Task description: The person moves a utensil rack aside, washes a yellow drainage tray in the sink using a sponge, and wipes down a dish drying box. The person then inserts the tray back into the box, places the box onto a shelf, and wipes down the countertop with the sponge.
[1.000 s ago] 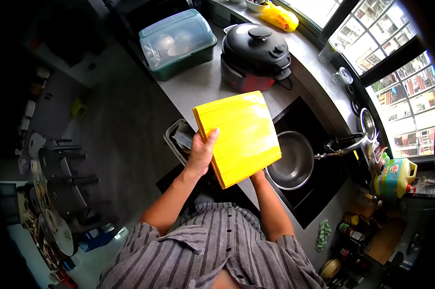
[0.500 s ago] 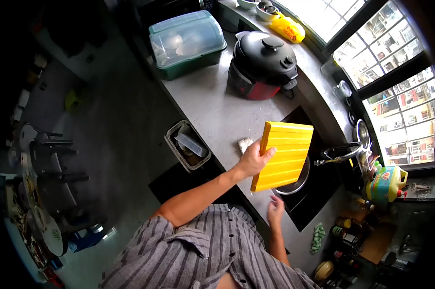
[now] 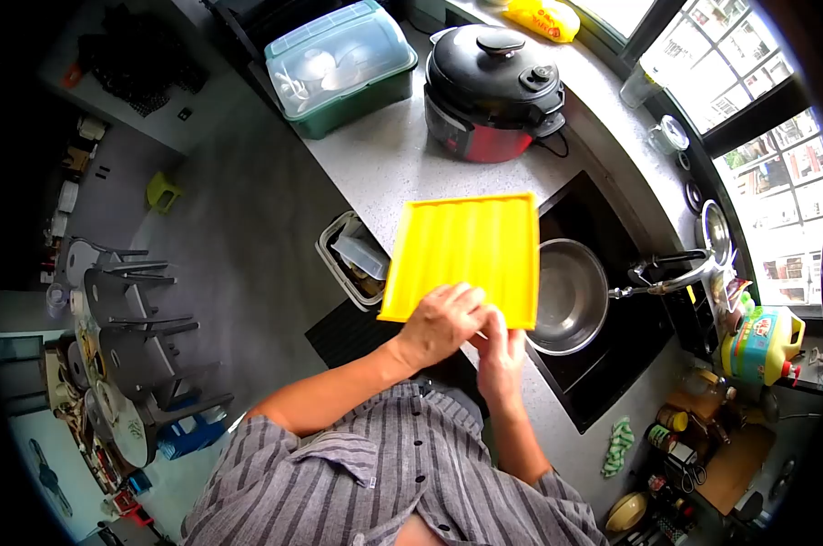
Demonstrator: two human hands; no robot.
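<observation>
Panel: square, glossy yellow ridged panel [image 3: 471, 246], held up in front of the shirt, over the counter edge. Ridges run away from the body. Face tilted toward camera. In view, its right edge overlaps the pan's left rim.
Left hand: left hand [image 3: 441, 323] at the panel's near edge, back of hand up, fingers bent over the edge. Grip closed on the panel. Thumb hidden.
Right hand: right hand [image 3: 501, 359] at the near right corner, fingertips up against the edge, right beside the left fingers. Can't tell if this grip pinches the panel or just touches it.
Counter: speckled pale grey counter [image 3: 389, 173], runs under the panel and past the hob.
Pan: round stainless steel pan [image 3: 571, 296], on the flat black hob [image 3: 632, 338], right of the panel.
Cooker: round cooker with black lid and red lower body [image 3: 493, 96], on the counter beyond the panel.
Box: green plastic box with translucent lid [image 3: 357, 107], left of the cooker; white dishes show through the lid.
Bin: pale-rimmed rectangular open bin [image 3: 323, 244], just off the counter's left edge, clear plastic tray [image 3: 361, 257] inside.
Cloth: green-and-white striped cloth [image 3: 619, 446], nearer the body than the hob, off to the right.
</observation>
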